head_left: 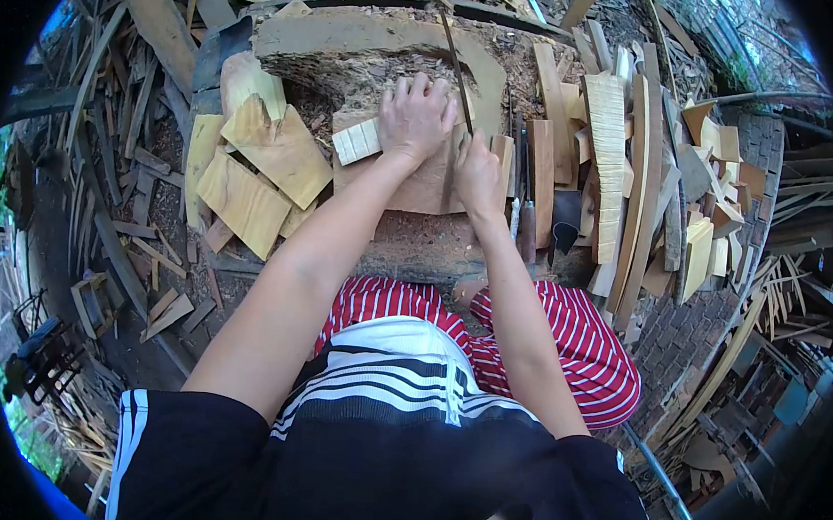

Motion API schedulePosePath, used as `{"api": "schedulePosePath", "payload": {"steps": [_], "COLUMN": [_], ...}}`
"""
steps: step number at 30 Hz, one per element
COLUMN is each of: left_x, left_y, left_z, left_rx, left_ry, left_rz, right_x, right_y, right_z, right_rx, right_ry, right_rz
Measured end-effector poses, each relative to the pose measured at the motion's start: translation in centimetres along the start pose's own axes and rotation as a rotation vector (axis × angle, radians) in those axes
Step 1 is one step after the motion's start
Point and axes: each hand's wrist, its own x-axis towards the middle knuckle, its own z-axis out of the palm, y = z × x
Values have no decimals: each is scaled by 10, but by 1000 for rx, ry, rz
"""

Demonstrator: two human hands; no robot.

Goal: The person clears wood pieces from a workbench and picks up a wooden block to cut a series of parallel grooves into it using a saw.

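My left hand [415,117] is closed over a pale wooden strip [357,142], pressing it onto the wooden work block [401,186]. Rows of thin cross lines mark the end of the strip sticking out left of my hand. Just to the right, my right hand [478,177] is wrapped round the near end of a saw [453,59]. Its long, narrow dark blade points away from me, close beside my left fingers. Its teeth are too small to make out, and my fist hides the handle.
Yellowish wood pieces [276,149] lie left of the block. To the right are a brown wooden bar [541,152], a long strip with cross lines [603,147], a dark-handled tool [528,230] and several upright boards [639,178]. Scrap wood [164,317] litters the ground at left.
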Motion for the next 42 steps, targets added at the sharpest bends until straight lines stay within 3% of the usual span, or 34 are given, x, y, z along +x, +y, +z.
{"api": "schedulePosePath", "payload": {"steps": [3,5,8,15,19,22,24,30,35,37,42], "left_x": [0,0,0,-1,1,1,-1,-1,1,0,1], "left_y": [1,1,1,0,2,1,0,0,2,0,3], "left_z": [-4,-4,-5,-7,-5,-6,-3,0,-5,-5,-7], "left_rx": [1,-7,-23,-29,-8,3,-5,-14,-16,-10,-15], "left_ry": [-20,-44,-46,-26,-21,-73,-8,-7,-24,-35,-39], "left_rz": [-5,-15,-13,-10,-20,-38,-9,-3,-11,-19,-5], "right_x": [-10,-49,-83,5,-27,-66,-77,8,-48,-72,-20], "right_y": [5,8,14,-3,-5,-3,0,-14,-2,0,-3], "right_z": [-2,-17,-27,-4,-25,-39,-37,-10,-26,-32,-15], "right_rx": [-22,14,59,-4,23,-123,-130,-152,-143,-143,-150], "right_ry": [-2,-109,-124,-74,-109,-201,-117,-58,-104,-145,-75], "right_rz": [-31,121,188,19,76,218,208,71,97,221,129]}}
